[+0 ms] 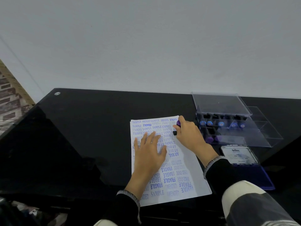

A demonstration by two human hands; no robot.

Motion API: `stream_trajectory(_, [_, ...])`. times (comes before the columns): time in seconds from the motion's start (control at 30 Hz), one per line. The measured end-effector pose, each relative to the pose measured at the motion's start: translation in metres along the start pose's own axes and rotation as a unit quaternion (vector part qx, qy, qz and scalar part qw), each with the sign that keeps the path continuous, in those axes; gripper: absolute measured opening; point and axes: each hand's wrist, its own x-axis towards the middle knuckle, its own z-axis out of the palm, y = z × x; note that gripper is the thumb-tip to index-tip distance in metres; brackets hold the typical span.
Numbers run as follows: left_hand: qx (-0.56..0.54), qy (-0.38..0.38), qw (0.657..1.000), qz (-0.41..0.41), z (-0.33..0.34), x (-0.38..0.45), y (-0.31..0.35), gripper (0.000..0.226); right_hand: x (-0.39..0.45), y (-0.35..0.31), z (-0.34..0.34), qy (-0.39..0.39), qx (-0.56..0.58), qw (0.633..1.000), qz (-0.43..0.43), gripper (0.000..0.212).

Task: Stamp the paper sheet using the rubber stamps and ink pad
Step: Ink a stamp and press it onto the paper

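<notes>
Purple stamp (178,123) gripped in my right hand (189,136) on paper sheet (192,162) | left hand (149,154) flat, fingers spread | sheet nearly full, right margin left

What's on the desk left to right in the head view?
Silver round screw cap → left hand pressed flat on the stamped white paper sheet → right hand gripping a purple-handled rubber stamp → clear plastic stamp case.
</notes>
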Motion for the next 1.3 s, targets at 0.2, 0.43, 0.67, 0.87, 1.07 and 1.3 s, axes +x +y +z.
stream_trajectory(0.2, [0.0,0.005,1.0,0.002,0.001,0.0,0.0,0.053,-0.01,0.0,0.006,0.031,0.005,0.999,0.004,0.028])
stream_trajectory(0.43, [0.004,0.004,1.0,0.001,0.001,0.0,-0.001,0.054,-0.003,0.002,0.005,0.029,0.013,0.999,-0.007,0.023])
stream_trajectory(0.67, [-0.005,0.0,1.0,0.0,0.0,0.0,0.0,0.053,-0.01,0.004,0.007,0.047,0.029,0.998,-0.006,0.023])
stream_trajectory(0.87, [-0.006,-0.014,1.0,0.0,-0.003,-0.002,0.0,0.053,-0.012,0.006,0.001,0.019,0.101,0.995,0.017,0.015])
stream_trajectory(1.07, [-0.015,-0.02,1.0,-0.005,-0.005,-0.001,0.001,0.052,-0.015,0.013,-0.026,0.084,0.305,0.939,0.138,0.015])
stream_trajectory(1.3, [-0.01,-0.013,1.0,-0.005,-0.002,-0.001,0.0,0.052,-0.025,0.034,-0.058,0.173,0.642,0.704,0.248,0.015])
